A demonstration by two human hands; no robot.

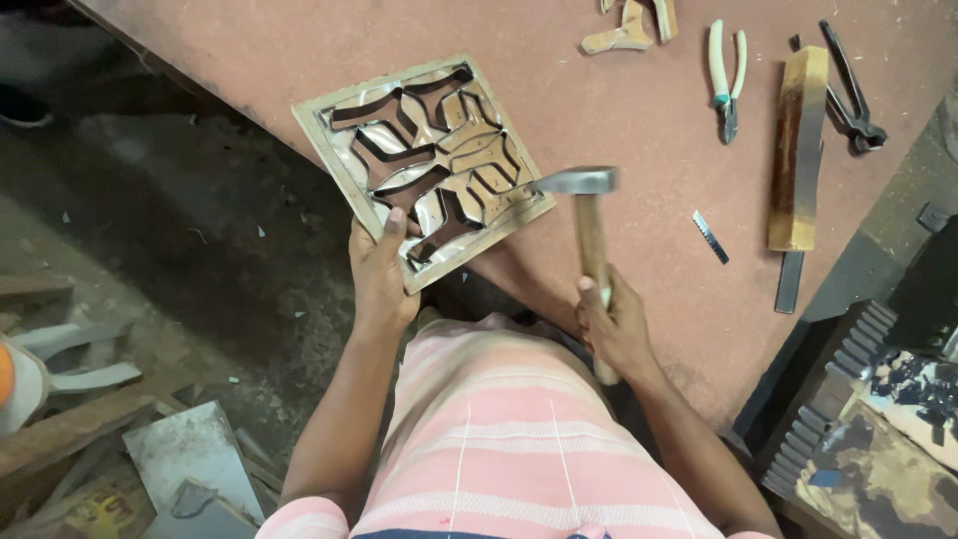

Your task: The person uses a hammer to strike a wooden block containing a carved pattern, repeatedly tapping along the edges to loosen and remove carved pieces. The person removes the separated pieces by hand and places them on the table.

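Right, the left hand [382, 268] clasps the near corner of a square wooden frame filled with curved dark metal strips [424, 165], thumb lying on top of the strips, fingers tucked out of sight beneath. The frame sits tilted at the edge of the reddish-brown worktop [649, 240], its near corner jutting out over the dark floor [180, 210]. Over on the other side, the right hand [614, 324] is clenched round the wooden handle of a steel-headed hammer [589, 215], gripping low on the shaft. The hammer head lies level, its tip touching the frame's right edge or just short of it; which one is hard to tell from here.

Further back on the worktop, well apart from the frame, lie white-handled pliers [726, 85], a long wooden block [798, 145], and dark iron pincers [848, 100] just beside the block. A small flat metal strip [711, 237] rests between the hammer and the block. Pale wooden offcuts [629, 28] sit at the far edge. Down in front, the person's pink and white striped shirt [499, 429] fills the lower view, and grey metal sheet scraps [190, 459] lie on the floor to the left.
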